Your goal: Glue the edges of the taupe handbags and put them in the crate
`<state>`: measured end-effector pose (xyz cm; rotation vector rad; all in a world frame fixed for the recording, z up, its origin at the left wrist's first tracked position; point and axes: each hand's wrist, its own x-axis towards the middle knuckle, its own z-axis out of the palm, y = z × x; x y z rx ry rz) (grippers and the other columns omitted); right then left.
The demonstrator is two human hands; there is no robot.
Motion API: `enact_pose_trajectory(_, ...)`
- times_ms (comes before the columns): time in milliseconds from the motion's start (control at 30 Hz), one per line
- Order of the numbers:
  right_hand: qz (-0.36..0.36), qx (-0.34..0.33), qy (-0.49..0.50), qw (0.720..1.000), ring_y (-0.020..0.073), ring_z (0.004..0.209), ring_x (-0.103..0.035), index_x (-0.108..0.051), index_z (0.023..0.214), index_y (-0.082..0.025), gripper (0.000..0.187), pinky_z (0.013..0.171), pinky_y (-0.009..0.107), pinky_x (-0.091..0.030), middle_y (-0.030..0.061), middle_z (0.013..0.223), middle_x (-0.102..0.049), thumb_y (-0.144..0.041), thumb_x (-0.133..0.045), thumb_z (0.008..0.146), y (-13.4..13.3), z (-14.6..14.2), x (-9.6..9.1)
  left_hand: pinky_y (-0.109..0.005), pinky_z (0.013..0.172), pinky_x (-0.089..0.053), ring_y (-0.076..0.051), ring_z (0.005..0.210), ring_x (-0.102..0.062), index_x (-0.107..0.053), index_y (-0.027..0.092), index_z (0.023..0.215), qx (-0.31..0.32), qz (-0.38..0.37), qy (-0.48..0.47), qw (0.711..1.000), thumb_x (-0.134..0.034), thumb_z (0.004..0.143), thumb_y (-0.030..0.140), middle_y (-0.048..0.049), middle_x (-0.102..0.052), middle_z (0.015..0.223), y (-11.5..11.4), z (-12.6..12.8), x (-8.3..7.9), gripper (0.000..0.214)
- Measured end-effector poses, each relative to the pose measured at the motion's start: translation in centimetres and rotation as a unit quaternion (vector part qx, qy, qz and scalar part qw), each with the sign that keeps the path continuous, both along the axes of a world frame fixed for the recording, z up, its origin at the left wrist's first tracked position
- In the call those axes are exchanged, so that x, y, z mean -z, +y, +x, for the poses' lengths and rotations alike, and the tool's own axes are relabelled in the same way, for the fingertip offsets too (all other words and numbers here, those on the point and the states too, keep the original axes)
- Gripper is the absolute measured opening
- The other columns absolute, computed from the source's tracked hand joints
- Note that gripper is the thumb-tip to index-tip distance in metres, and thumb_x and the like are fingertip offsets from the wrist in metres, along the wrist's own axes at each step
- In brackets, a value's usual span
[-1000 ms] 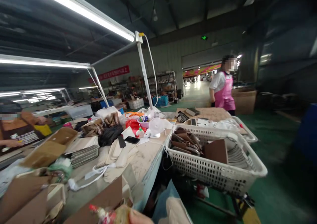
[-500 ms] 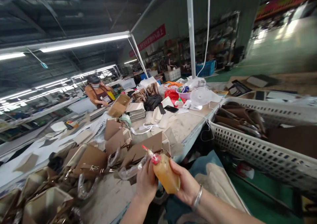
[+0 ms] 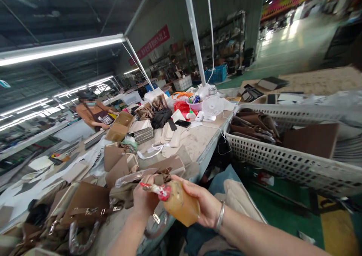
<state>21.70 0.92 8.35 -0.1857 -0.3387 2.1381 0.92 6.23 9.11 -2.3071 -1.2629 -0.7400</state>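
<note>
A squeeze bottle (image 3: 183, 205) of amber liquid, probably glue, lies tilted in my right hand (image 3: 205, 203), whose fingers wrap its side. Its red cap and smeared nozzle point left, crossing in front of my left hand (image 3: 144, 200). That hand is closed at a brown handbag (image 3: 124, 195) on the table edge; its fingertips are partly hidden. Below it hang a metal clasp (image 3: 156, 218) and a plastic-wrapped handle. More brown handbags (image 3: 87, 201) with wrapped handles crowd the table to the left.
On the table (image 3: 207, 139) are a white fan (image 3: 212, 108), a phone (image 3: 183, 123), a stack of pale panels (image 3: 141, 131) and an open carton (image 3: 120, 125). At right stands a perforated white basket (image 3: 271, 165) of brown pieces. A co-worker (image 3: 94, 112) stands at far left.
My view has swung right, so the scene sits further left. The bottle has tipped more level, its nozzle now across my left hand. A handbag's clasp and handle now show below that hand.
</note>
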Motion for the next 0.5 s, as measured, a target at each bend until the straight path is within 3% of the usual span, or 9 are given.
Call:
enact_pose_trajectory(133, 0.019, 0.059, -0.065, 0.996, 0.0205, 0.086, -0.069, -0.065, 0.110, -0.016, 0.041, 0.076, 0.030, -0.052, 0.0080, 0.103, -0.071, -0.037, -0.075, 0.076, -0.6, 3.6, -0.4, -0.035, 0.073, -0.054, -0.025, 0.080, -0.068, -0.063, 0.016, 0.089, -0.013, -0.086, -0.016, 0.996, -0.062, 0.067, 0.014, -0.0097, -0.071, 0.085, 0.5, -1.7, -3.2, 0.023)
enact_pose_trajectory(233, -0.013, 0.135, -0.123, 0.983, 0.0198, 0.077, -0.069, -0.066, 0.105, -0.022, 0.034, 0.066, 0.028, -0.053, 0.0040, 0.097, -0.073, -0.040, -0.072, 0.077, -0.1, 7.1, 0.6, -0.035, 0.080, -0.053, -0.024, 0.085, -0.068, -0.063, 0.016, 0.096, -0.024, -0.170, -0.043, 0.984, -0.061, 0.065, 0.017, -0.0074, -0.072, 0.092, 0.8, -3.1, -6.3, 0.030)
enact_pose_trajectory(333, -0.051, 0.184, -0.164, 0.968, 0.0199, 0.075, -0.069, -0.065, 0.106, -0.023, 0.033, 0.062, 0.027, -0.053, 0.0039, 0.095, -0.073, -0.041, -0.070, 0.078, 1.0, 9.8, 1.9, -0.035, 0.080, -0.053, -0.022, 0.083, -0.067, -0.063, 0.016, 0.099, -0.033, -0.228, -0.090, 0.969, -0.061, 0.065, 0.021, -0.0048, -0.073, 0.091, 1.2, -4.0, -8.2, 0.034)
enact_pose_trajectory(500, -0.070, 0.092, -0.124, 0.986, 0.0192, 0.066, -0.068, -0.063, 0.112, -0.015, 0.042, 0.056, 0.028, -0.053, 0.0118, 0.099, -0.073, -0.048, -0.055, 0.087, 2.6, 9.0, 2.2, -0.036, 0.081, -0.054, -0.023, 0.083, -0.067, -0.063, 0.014, 0.097, -0.018, -0.231, -0.096, 0.968, -0.062, 0.064, 0.023, -0.0062, -0.072, 0.091, 1.6, -3.8, -8.1, 0.034)
